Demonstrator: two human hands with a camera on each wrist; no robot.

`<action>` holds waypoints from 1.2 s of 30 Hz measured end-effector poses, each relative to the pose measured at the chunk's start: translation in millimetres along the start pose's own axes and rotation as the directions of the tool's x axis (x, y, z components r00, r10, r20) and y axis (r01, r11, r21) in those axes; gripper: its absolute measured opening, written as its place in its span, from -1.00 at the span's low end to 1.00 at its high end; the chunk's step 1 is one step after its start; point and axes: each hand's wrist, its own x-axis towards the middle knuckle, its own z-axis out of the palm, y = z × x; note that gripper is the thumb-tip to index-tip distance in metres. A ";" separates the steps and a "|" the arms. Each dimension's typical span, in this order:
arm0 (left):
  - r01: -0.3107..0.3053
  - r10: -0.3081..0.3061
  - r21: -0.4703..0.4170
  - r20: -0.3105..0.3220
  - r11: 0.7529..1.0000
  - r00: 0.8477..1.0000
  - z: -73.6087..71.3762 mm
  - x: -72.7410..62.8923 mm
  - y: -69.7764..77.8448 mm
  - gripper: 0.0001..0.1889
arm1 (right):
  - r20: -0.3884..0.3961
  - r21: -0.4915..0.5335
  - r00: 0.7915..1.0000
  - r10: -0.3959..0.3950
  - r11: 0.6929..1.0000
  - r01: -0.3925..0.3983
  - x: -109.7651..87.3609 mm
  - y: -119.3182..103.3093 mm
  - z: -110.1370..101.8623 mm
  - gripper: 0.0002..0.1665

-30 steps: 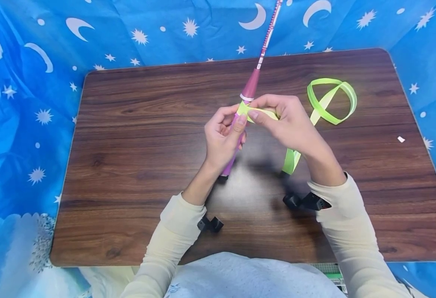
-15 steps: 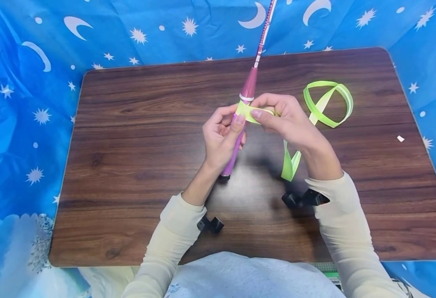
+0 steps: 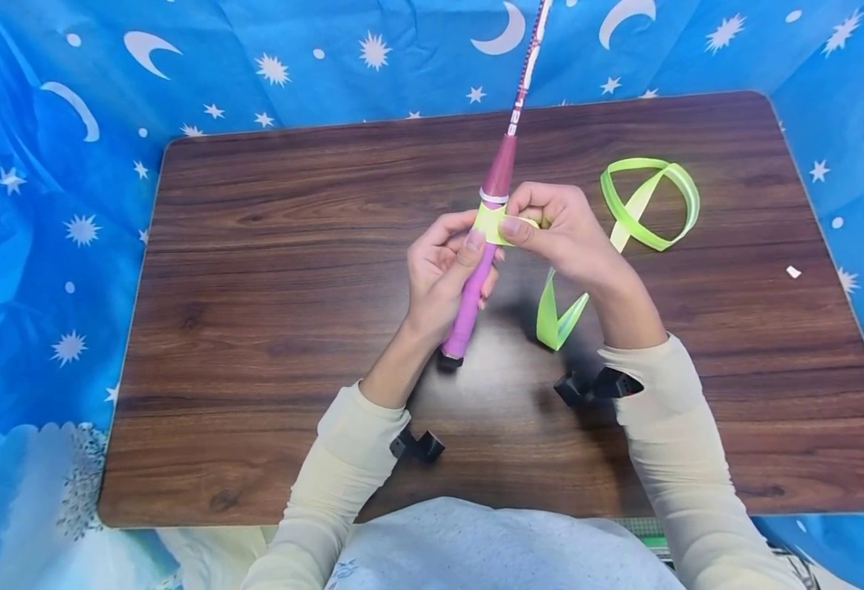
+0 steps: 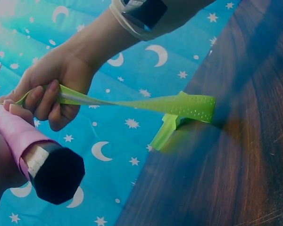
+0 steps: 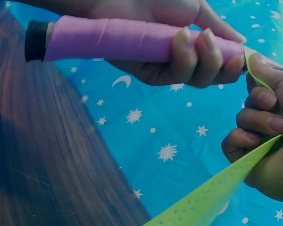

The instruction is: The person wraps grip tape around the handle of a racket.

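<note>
My left hand grips the purple-wrapped handle of a badminton racket, fingers curled round it and thumb on top near the upper end. The racket slants up and away, its black butt cap toward me and its maroon shaft running out of the head view. Perforated yellow-green grip tape lies against the handle just below the cone's white ring. My right hand pinches this tape beside the handle, thumb uppermost. In the right wrist view, the tape passes through the right hand's curled fingers and trails away below.
The tape's loose length forms a loop on the wooden table to the right, with a fold hanging near the right wrist. A small white scrap lies further right. A blue curtain with moons and stars surrounds the table's back and sides.
The racket has turned slightly in my left hand and its handle has shifted a little right. The tape now lies flatter across the handle. The tape's hanging fold has swung left.
</note>
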 end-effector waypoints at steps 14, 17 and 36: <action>-0.049 0.050 0.006 -0.041 0.999 0.998 -3.2 -1.4 -0.5 -0.79 | -0.057 -0.139 0.994 -0.089 0.987 0.080 -7.2 -6.5 7.8 -0.94; -0.117 0.122 0.084 -0.053 0.990 0.991 -4.8 0.2 -1.7 -0.73 | -0.082 -0.236 0.994 -0.076 0.970 0.055 -10.2 -17.0 12.5 -0.93; -0.246 0.257 0.187 -0.039 0.951 0.966 -8.6 4.3 -0.2 -0.72 | -0.078 -0.517 0.996 0.040 0.853 -0.074 -4.9 -52.4 10.6 -0.74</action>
